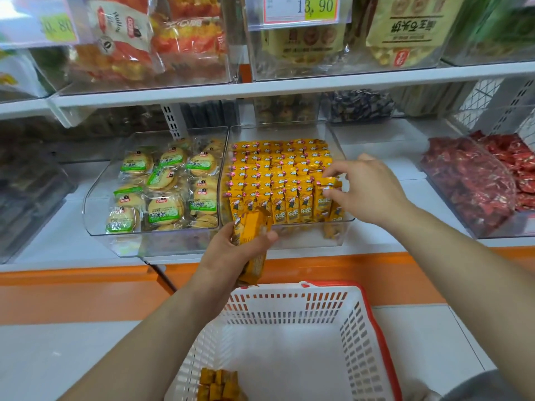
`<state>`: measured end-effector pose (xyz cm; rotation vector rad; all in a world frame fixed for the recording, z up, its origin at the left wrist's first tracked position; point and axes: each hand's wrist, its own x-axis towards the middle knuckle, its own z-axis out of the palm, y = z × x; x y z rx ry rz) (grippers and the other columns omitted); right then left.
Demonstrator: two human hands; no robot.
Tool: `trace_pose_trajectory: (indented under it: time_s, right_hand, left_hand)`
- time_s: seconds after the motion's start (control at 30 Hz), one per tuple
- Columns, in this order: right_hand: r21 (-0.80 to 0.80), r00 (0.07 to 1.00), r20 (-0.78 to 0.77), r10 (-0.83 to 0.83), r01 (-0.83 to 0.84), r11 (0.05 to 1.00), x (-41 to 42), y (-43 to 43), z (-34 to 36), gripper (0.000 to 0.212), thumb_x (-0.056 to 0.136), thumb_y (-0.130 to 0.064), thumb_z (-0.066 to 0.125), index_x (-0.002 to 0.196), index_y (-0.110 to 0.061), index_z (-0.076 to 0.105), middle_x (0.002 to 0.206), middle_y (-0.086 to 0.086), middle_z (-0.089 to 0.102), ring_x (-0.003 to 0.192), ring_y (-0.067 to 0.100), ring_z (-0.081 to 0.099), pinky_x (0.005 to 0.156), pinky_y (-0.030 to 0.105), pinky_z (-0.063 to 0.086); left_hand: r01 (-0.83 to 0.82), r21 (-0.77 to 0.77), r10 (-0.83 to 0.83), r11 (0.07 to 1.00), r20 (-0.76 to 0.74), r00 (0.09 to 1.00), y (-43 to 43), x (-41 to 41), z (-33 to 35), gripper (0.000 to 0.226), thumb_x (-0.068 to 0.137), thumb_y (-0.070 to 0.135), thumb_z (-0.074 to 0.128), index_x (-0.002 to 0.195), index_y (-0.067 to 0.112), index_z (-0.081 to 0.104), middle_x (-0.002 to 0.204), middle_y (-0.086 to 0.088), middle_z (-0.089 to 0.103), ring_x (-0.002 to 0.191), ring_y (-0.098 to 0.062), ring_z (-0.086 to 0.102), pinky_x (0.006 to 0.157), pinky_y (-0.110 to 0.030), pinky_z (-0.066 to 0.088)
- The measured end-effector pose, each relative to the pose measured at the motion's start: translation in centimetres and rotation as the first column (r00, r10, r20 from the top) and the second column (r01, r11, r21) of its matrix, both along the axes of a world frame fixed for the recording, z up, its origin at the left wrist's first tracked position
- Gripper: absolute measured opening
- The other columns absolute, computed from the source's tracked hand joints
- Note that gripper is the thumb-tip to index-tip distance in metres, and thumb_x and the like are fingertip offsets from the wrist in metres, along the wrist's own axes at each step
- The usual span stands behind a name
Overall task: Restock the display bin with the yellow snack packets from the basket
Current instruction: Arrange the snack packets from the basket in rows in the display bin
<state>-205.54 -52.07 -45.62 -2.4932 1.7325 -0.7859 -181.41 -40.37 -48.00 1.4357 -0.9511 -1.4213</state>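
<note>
Nearest, a white basket with a red rim stands low in the view, with a few leftover yellow packets lying in its bottom left corner. Just past its far rim, the left grip is clenched round a bundle of yellow packets, fingers and thumb wrapped about it, the bundle's top against the front wall of the display bin. Further in, the right grip reaches over the bin's right side, thumb and fingertips pinching a single packet above the front rows. The bin's stocked rows stand upright and fill it nearly wall to wall. A biscuit bin sits just beside it on the left, and a red sweets bin lies well apart on the right. Above, an upper shelf carries a price tag reading 13.90.
</note>
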Motion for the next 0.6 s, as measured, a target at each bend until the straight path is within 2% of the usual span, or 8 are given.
trace_pose_trajectory:
  time_s: [0.07,0.17,0.27,0.33,0.4,0.43,0.53,0.6]
  right_hand:
    - [-0.06,0.994,-0.104,0.023,-0.03,0.998,0.2,-0.3,-0.7,0.03,0.08,-0.043,0.079,0.108,-0.033,0.071,0.081,-0.003,0.058,0.093,0.023,0.056,0.074,0.032,0.033]
    - [-0.065,0.98,-0.198,0.025,-0.039,0.997,0.5,-0.6,-1.6,0.029,0.082,-0.043,0.077,0.108,-0.032,0.071,0.081,-0.005,0.06,0.101,0.024,0.055,0.083,0.037,0.035]
    - [-0.03,0.956,-0.294,0.028,-0.038,0.999,0.8,-0.9,-2.2,0.027,0.082,-0.044,0.075,0.108,-0.034,0.071,0.101,-0.008,0.07,0.107,0.021,0.052,0.085,0.037,0.033]
    - [0.005,0.935,-0.354,0.034,-0.035,0.999,0.9,-1.1,-2.4,0.03,0.083,-0.046,0.074,0.11,-0.035,0.071,0.115,-0.009,0.068,0.111,0.02,0.049,0.089,0.038,0.035]
    - [0.031,0.917,-0.397,0.031,-0.021,0.999,0.9,-1.0,-2.2,0.034,0.084,-0.048,0.072,0.116,-0.034,0.069,0.122,-0.007,0.064,0.116,0.02,0.047,0.093,0.04,0.036]
    - [0.029,0.913,-0.407,0.019,-0.008,1.0,1.0,-0.8,-1.8,0.036,0.085,-0.049,0.07,0.118,-0.034,0.068,0.124,-0.006,0.062,0.117,0.02,0.047,0.095,0.04,0.036]
    - [-0.073,0.957,-0.291,-0.019,-0.003,0.997,1.1,0.3,-0.4,0.029,0.088,-0.047,0.067,0.114,-0.034,0.069,0.117,-0.006,0.065,0.11,0.02,0.052,0.089,0.037,0.038]
    - [-0.021,0.998,0.016,0.061,-0.061,0.998,1.7,1.7,0.6,0.02,0.091,-0.04,0.065,0.109,-0.033,0.07,0.108,-0.013,0.067,0.098,0.011,0.056,0.081,0.029,0.042]
  left_hand:
    - [0.013,0.007,-0.013,1.0,-0.019,1.0,-0.1,0.1,-0.1,0.072,0.056,0.053,0.089,0.121,0.037,0.063,0.114,0.0,0.074,0.1,-0.029,0.073,0.079,-0.052,0.061]
    - [0.035,0.014,-0.034,0.999,-0.064,0.997,-0.3,0.3,-0.3,0.07,0.056,0.045,0.094,0.119,0.032,0.066,0.096,0.003,0.074,0.079,-0.02,0.071,0.059,-0.035,0.056]
    - [0.082,0.013,-0.08,0.997,-0.123,0.989,-0.4,0.4,-0.2,0.079,0.047,0.034,0.093,0.119,0.025,0.063,0.076,0.007,0.074,0.062,-0.012,0.07,0.051,-0.028,0.052]
    - [0.106,0.009,-0.104,0.994,-0.152,0.983,-0.4,0.5,-0.3,0.081,0.048,0.027,0.094,0.122,0.024,0.062,0.082,0.006,0.076,0.066,-0.014,0.073,0.053,-0.027,0.053]
    - [0.119,0.007,-0.116,0.993,-0.16,0.98,-0.3,0.5,-0.3,0.076,0.058,0.016,0.096,0.125,0.025,0.062,0.097,-0.001,0.078,0.08,-0.023,0.075,0.062,-0.033,0.056]
    - [0.116,0.004,-0.114,0.993,-0.149,0.982,-0.2,0.6,-0.4,0.069,0.061,0.018,0.091,0.125,0.026,0.063,0.101,-0.004,0.077,0.086,-0.027,0.074,0.069,-0.038,0.056]
    - [0.097,-0.019,-0.099,0.995,-0.123,0.987,-0.2,0.7,-0.3,0.071,0.061,0.021,0.096,0.123,0.027,0.063,0.104,-0.004,0.078,0.086,-0.027,0.074,0.075,-0.043,0.052]
    - [0.088,-0.039,-0.092,0.995,-0.142,0.986,-0.2,0.7,-0.1,0.074,0.056,0.026,0.093,0.123,0.026,0.062,0.101,0.0,0.079,0.084,-0.022,0.077,0.068,-0.035,0.057]
